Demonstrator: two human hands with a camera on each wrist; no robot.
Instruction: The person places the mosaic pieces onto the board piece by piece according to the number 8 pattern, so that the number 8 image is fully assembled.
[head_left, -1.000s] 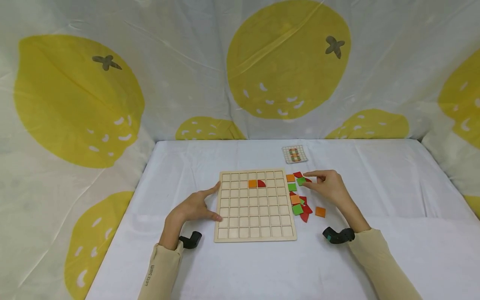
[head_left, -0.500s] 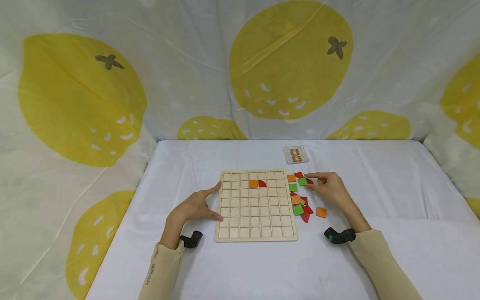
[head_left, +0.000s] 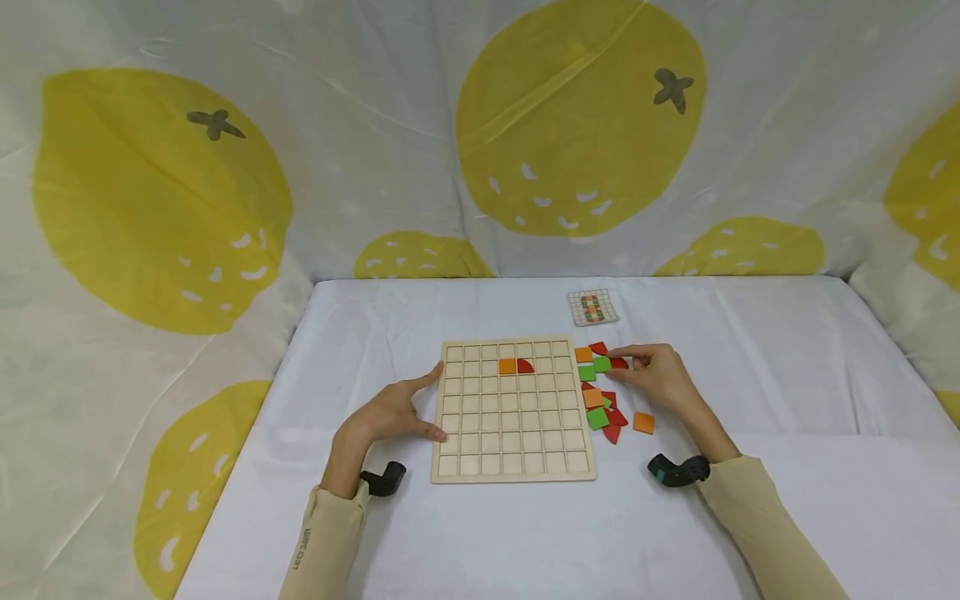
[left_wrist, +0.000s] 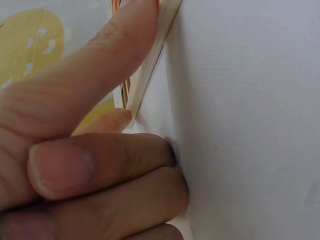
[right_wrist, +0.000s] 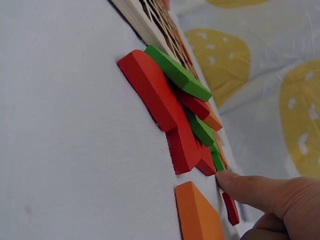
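Observation:
In the head view my left hand (head_left: 386,414) lies at the left edge of a wooden grid board (head_left: 472,468). Thumb and index finger are spread, their tips touching that edge; the left wrist view shows the other fingers (left_wrist: 125,195) curled over the cloth. On the board an orange square tile (head_left: 507,367) sits beside a red quarter-round tile (head_left: 525,366). My right hand (head_left: 654,372) pinches a green square tile (head_left: 602,364) between thumb and index fingertips, low over the pile right of the board. A red piece (head_left: 618,363) shows between those fingers.
Several loose red, green and orange tiles lie along the board's right edge, some overlapping, such as a green square (head_left: 597,418). One orange square (head_left: 643,423) lies apart. Behind them is a small pattern card (head_left: 592,307). White cloth (head_left: 510,542) covers the table.
The green tile at my right fingertips has turned and shifted slightly left, nearer the board. My left hand stays at the board's edge.

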